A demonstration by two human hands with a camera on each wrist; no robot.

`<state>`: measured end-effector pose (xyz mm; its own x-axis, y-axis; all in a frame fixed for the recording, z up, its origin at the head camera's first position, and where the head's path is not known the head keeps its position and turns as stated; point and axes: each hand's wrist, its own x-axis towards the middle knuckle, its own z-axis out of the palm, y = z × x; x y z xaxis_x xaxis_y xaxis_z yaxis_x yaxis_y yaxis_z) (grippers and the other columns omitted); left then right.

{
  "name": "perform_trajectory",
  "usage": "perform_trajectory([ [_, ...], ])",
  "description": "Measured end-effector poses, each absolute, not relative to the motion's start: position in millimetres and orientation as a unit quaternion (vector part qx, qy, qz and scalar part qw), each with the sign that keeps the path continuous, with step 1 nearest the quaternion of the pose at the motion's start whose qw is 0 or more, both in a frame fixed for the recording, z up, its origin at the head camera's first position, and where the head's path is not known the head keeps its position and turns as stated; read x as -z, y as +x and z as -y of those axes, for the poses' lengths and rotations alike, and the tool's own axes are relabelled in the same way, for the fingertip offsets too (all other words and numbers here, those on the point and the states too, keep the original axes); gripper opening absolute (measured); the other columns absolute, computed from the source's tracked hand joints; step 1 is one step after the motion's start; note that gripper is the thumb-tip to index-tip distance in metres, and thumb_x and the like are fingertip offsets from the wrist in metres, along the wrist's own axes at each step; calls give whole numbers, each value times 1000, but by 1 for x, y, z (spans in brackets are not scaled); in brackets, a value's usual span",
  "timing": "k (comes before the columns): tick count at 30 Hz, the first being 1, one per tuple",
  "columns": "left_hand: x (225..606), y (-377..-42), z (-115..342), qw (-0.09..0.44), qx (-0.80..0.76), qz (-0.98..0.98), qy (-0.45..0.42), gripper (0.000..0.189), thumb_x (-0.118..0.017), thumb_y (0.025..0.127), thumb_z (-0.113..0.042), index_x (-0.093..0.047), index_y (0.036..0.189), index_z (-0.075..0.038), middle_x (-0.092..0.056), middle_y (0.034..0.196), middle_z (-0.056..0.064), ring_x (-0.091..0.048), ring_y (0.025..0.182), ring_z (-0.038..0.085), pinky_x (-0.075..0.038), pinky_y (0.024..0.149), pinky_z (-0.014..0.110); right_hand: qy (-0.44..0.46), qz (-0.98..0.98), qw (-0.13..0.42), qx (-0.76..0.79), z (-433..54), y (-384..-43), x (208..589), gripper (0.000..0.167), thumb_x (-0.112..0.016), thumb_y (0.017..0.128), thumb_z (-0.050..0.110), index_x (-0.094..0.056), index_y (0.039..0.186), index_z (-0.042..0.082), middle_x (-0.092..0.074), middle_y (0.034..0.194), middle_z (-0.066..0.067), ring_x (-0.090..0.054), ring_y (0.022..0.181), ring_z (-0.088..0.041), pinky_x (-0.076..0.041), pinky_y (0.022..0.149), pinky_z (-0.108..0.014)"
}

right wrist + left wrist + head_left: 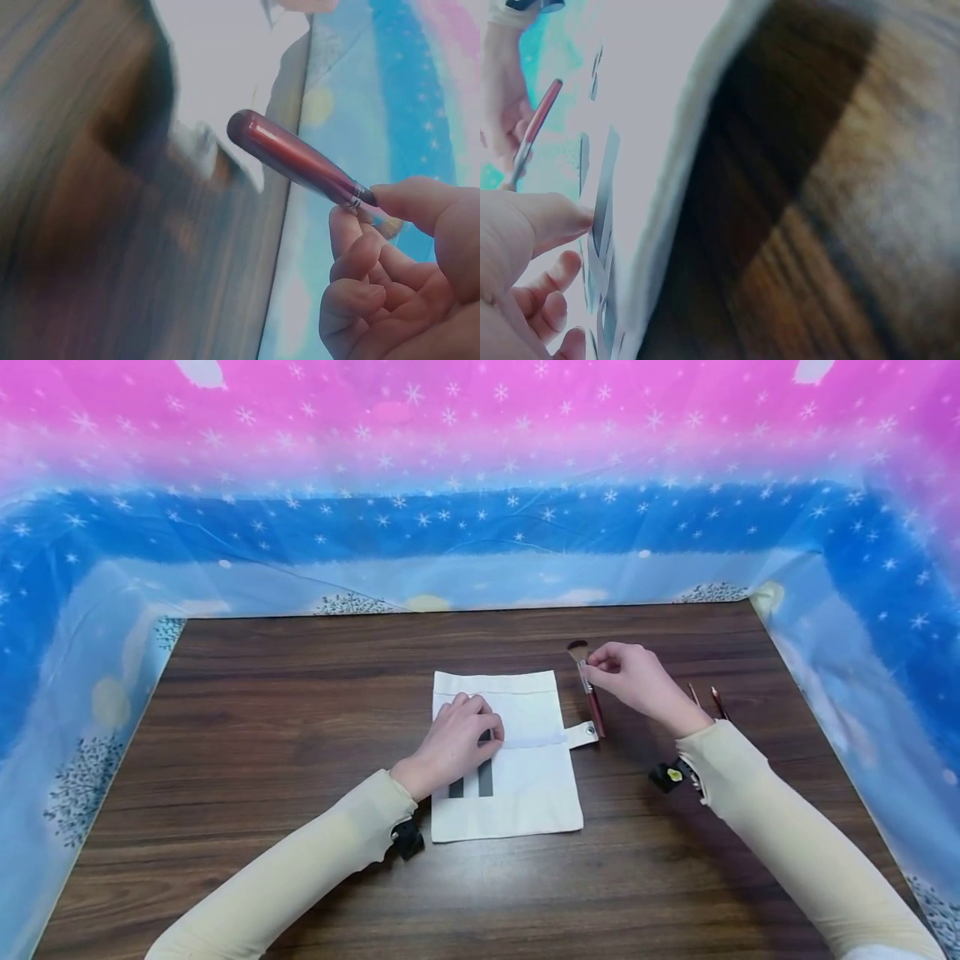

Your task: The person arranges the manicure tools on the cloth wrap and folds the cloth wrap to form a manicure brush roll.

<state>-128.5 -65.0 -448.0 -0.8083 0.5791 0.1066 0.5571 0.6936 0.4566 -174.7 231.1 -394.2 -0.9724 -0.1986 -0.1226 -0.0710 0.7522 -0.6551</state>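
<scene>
A white cloth pouch (532, 777) lies flat, with dark grey bars (486, 779) on its left part and a snap tab (581, 734) sticking out on the right. My left hand (459, 739) is on the pouch, thumb and forefinger pinching its cloth beside the bars; the thumb (562, 217) shows against them in the left wrist view. Just right of the pouch, my right hand (633, 677) pinches a makeup brush (292, 157) near its metal collar. The brush's brown bristles (577, 647) point away from me, and its dark red handle slants down near the tab.
Two slim brushes (717, 700) lie on the brown wooden table (300, 693), partly behind my right wrist. A snowflake-patterned pink and blue cloth (480, 527) stands around the table's back and sides.
</scene>
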Motion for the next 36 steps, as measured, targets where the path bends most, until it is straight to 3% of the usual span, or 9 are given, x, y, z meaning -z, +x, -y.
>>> perform_trajectory([
  [20,446,-125,68,31,-262,-922,283,5,-75,97,-12,-75,95,-16,-61,100,3,-49,96,25,-43,85,43,-53,-875,126,465,-155,-194,417,33,-63,104,29,-64,121,1,-69,106,-15,-61,84,-25,-48,72,-35],
  [27,446,-125,67,20,-278,-917,286,5,-74,98,-12,-75,94,-15,-63,100,5,-49,95,26,-43,84,44,-39,-867,128,479,-142,-196,425,31,-62,105,30,-64,116,1,-70,97,-17,-61,77,-26,-43,67,-33],
  [36,446,-123,68,21,-278,-918,284,5,-74,98,-14,-77,94,-14,-62,100,4,-49,94,26,-42,83,42,-44,-871,156,463,-134,-194,430,33,-59,106,31,-64,117,1,-69,99,-12,-55,70,-17,-43,66,-31],
])
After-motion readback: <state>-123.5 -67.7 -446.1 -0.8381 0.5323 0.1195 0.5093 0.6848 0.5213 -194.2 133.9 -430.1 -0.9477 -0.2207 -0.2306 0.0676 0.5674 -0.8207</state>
